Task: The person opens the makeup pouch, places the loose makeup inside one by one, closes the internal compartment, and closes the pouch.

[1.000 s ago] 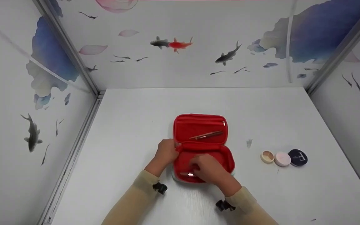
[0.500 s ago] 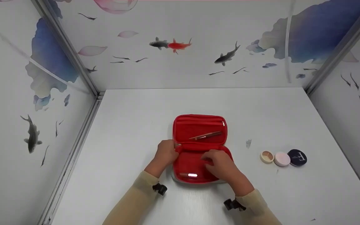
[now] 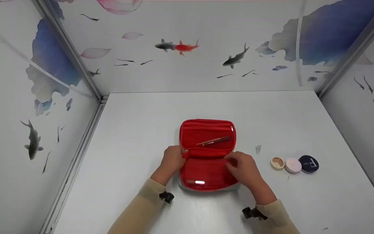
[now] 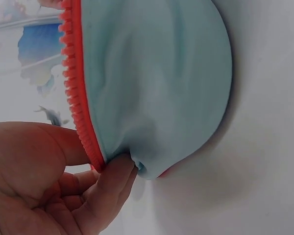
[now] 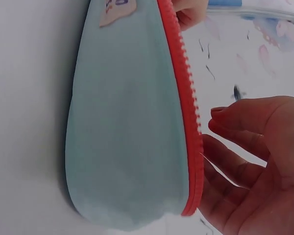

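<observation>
A zippered pouch (image 3: 206, 169) lies unfolded on the table, red inside and pale blue-green outside. Two slim stick-like items, one brown like a pencil (image 3: 218, 140), rest in its far half. In the near half, a bright glare and a brownish shape show near the front edge. My left hand (image 3: 173, 160) pinches the pouch's left edge near the fold; the left wrist view shows thumb and fingers on either side of the zipper (image 4: 77, 88). At the right rim is my right hand (image 3: 244, 167), fingers loosely bent. In the right wrist view nothing shows between its thumb and forefinger.
To the right stand a small open round pot (image 3: 277, 163) with sectioned contents, a pale pink round container (image 3: 293, 165) and a dark round compact (image 3: 309, 164). The white table (image 3: 135, 123) is bounded by printed panels at the left, back and right.
My right hand has moved right, from inside the pouch's near half to its right rim, uncovering more of the red interior. My left hand stays on the left edge.
</observation>
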Motion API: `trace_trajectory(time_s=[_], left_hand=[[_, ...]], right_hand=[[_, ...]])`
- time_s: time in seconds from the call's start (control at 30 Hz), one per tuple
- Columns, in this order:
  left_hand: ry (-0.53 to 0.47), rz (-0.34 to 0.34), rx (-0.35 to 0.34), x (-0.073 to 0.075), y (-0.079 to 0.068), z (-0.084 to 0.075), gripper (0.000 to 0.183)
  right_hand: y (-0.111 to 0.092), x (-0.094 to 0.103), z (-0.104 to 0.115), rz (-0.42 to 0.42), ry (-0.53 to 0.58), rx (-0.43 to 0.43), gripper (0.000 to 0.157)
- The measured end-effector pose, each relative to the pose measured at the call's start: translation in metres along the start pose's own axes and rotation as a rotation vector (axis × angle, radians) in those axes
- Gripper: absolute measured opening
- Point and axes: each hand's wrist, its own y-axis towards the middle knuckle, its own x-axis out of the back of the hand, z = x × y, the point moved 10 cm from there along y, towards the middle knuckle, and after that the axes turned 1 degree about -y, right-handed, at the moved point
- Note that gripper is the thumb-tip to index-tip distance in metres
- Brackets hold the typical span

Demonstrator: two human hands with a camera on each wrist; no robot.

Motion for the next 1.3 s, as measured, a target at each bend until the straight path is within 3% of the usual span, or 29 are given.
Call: trace_trajectory(time_s=[0.4, 0.6, 0.93, 1.3], left_hand=[[-0.005, -0.022, -0.036, 0.001, -0.001, -0.001, 0.032], [0.002, -0.032, -0.076, 0.002, -0.001, -0.004, 0.037], [-0.026, -0.001, 0.015, 0.0, -0.002, 0.003, 0.03], [-0.009, -0.013, 0.013, -0.002, 0.001, 0.004, 0.028]], right_hand=[[0.001, 0.022, -0.019, -0.035, -0.015, -0.025, 0.019], [0.006, 0.034, -0.031, -0.053, -0.095, -0.046, 0.018], [0.013, 0.056, -0.066, -0.055, -0.234, -0.13, 0.024], [0.009, 0.067, -0.095, -0.058, -0.298, -0.194, 0.032]])
